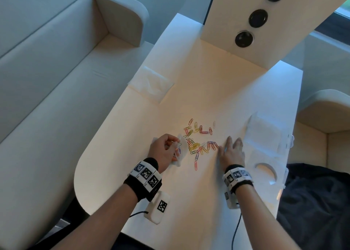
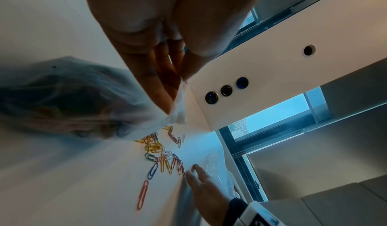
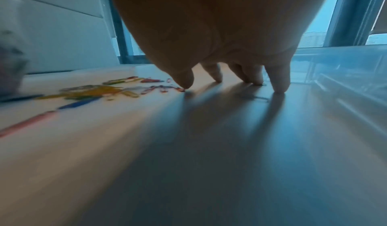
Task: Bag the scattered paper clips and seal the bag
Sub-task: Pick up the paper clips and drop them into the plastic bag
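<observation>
Your left hand [image 1: 164, 149] pinches the clear plastic bag [image 1: 180, 151]; your right hand [image 1: 231, 151], fingers extended, presses the table [image 1: 189, 193] beside colored paper clips [image 1: 198, 141].

Head view: coloured paper clips [image 1: 198, 141] scattered on a white table [image 1: 189, 193]. Left hand [image 1: 164, 151] pinches a clear bag [image 1: 180, 151] at the pile's left edge; right hand [image 1: 232, 152], fingers straight, rests flat just right of it.

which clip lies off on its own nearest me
The pink clip, lying alone on the table below the pile, apart from the rest.
</observation>
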The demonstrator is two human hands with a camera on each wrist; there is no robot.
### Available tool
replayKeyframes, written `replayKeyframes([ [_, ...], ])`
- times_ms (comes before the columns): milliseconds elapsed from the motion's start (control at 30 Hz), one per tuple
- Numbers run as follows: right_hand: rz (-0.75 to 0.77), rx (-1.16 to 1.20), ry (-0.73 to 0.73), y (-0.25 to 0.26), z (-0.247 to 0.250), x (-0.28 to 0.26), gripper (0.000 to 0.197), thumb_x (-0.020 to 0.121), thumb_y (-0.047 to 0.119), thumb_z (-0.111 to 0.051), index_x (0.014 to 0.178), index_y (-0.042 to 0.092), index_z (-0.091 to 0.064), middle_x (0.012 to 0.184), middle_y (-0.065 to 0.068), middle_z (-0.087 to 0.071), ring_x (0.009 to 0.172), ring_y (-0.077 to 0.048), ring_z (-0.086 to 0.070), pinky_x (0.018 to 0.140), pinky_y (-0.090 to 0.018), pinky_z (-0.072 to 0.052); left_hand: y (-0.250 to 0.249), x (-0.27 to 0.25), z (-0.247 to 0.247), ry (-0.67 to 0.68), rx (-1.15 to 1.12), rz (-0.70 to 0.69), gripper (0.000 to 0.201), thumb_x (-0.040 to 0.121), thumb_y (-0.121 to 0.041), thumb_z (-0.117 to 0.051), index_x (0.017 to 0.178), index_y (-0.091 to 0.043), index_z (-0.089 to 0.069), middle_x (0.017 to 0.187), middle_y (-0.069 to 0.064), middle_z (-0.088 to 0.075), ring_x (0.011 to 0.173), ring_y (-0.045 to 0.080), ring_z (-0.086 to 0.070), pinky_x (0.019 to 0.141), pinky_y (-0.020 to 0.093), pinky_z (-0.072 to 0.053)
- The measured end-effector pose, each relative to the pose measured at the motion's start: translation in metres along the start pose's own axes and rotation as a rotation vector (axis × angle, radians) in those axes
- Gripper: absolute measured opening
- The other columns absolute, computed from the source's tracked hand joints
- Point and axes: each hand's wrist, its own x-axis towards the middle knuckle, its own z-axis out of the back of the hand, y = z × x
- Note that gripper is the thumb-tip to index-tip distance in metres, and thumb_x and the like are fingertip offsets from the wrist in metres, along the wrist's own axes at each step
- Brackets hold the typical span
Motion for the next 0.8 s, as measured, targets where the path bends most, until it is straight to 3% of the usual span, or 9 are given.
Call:
replayKeyframes([
  [133, -0.023, 0.187, 0.028, 0.042, -0.023, -0.042, 0.068, 0.099, 0.048, -0.032, 0.154, 0.016, -0.008, 0.160, -0.021, 0.001, 0.149, -0.033, 0.000, 0.120, -0.048, -0.009, 0.001, 0.000, -0.002, -0.010, -0.009, -0.001, 0.009, 0.097, -0.011, -0.056, 0.100, -0.007, -0.064, 0.081, 0.008, -0.062, 0.071, 0.020, -0.066, 0.061, 0.033, -0.058],
  [267, 0.150, 0.098, 0.047, 0.082, -0.044, -0.059, 0.073, 0.094, 0.045, -0.048, 0.154, 0.022, -0.012, 0.161, -0.016, 0.005, 0.149, -0.032, 0.004, 0.117, -0.045, -0.005, 0.002, -0.002, -0.001, -0.035, -0.009, -0.011, 0.007, 0.095, -0.011, -0.059, 0.096, -0.011, -0.065, 0.080, 0.010, -0.065, 0.069, 0.020, -0.068, 0.061, 0.034, -0.059],
  [367, 0.311, 0.031, -0.037, 0.091, -0.052, -0.060, 0.055, 0.096, 0.015, -0.053, 0.147, 0.012, -0.033, 0.156, -0.021, -0.024, 0.146, -0.034, -0.021, 0.118, -0.037, -0.024, 0.001, -0.004, 0.003, -0.050, -0.015, -0.015, 0.006, 0.095, -0.012, -0.060, 0.096, -0.011, -0.065, 0.079, 0.010, -0.066, 0.068, 0.020, -0.068, 0.062, 0.038, -0.060],
  [467, 0.469, 0.004, -0.105, 0.089, -0.048, -0.061, 0.028, 0.089, 0.005, -0.062, 0.116, 0.009, -0.064, 0.124, -0.010, -0.058, 0.114, -0.025, -0.055, 0.095, -0.026, -0.050, 0.000, -0.006, 0.006, -0.063, -0.019, -0.005, 0.007, 0.095, -0.011, -0.059, 0.098, -0.009, -0.065, 0.079, 0.009, -0.066, 0.067, 0.019, -0.069, 0.061, 0.036, -0.060],
  [533, 0.528, -0.006, -0.106, 0.084, -0.043, -0.057, 0.017, 0.089, 0.005, -0.061, 0.103, 0.008, -0.071, 0.110, -0.007, -0.064, 0.097, -0.021, -0.057, 0.083, -0.025, -0.053, 0.001, -0.008, 0.007, -0.067, -0.020, -0.011, 0.007, 0.095, -0.011, -0.060, 0.099, -0.009, -0.065, 0.079, 0.007, -0.066, 0.068, 0.019, -0.069, 0.060, 0.035, -0.060],
  [600, 0.554, 0.027, -0.105, 0.079, -0.035, -0.051, 0.015, 0.089, 0.006, -0.061, 0.096, 0.009, -0.074, 0.102, -0.006, -0.067, 0.089, -0.019, -0.059, 0.081, -0.025, -0.053, 0.002, -0.010, 0.009, -0.071, -0.027, -0.008, 0.008, 0.095, -0.010, -0.059, 0.099, -0.008, -0.066, 0.079, 0.007, -0.065, 0.068, 0.018, -0.069, 0.060, 0.035, -0.060],
  [700, 0.396, 0.289, -0.051, 0.073, -0.018, -0.043, 0.011, 0.085, 0.009, -0.068, 0.088, 0.011, -0.078, 0.093, -0.003, -0.072, 0.081, -0.014, -0.064, 0.084, -0.026, -0.055, 0.005, -0.012, 0.011, -0.077, -0.038, 0.006, 0.008, 0.095, -0.010, -0.059, 0.098, -0.007, -0.066, 0.078, 0.007, -0.064, 0.068, 0.018, -0.068, 0.061, 0.035, -0.060],
  [800, -0.002, 0.702, 0.096, 0.060, -0.008, -0.033, 0.011, 0.075, 0.013, -0.080, 0.084, 0.016, -0.080, 0.089, -0.001, -0.076, 0.083, -0.012, -0.069, 0.089, -0.025, -0.053, 0.008, -0.013, 0.014, -0.076, -0.035, 0.010, 0.008, 0.095, -0.011, -0.059, 0.097, -0.008, -0.066, 0.078, 0.008, -0.064, 0.069, 0.019, -0.068, 0.062, 0.035, -0.059],
])
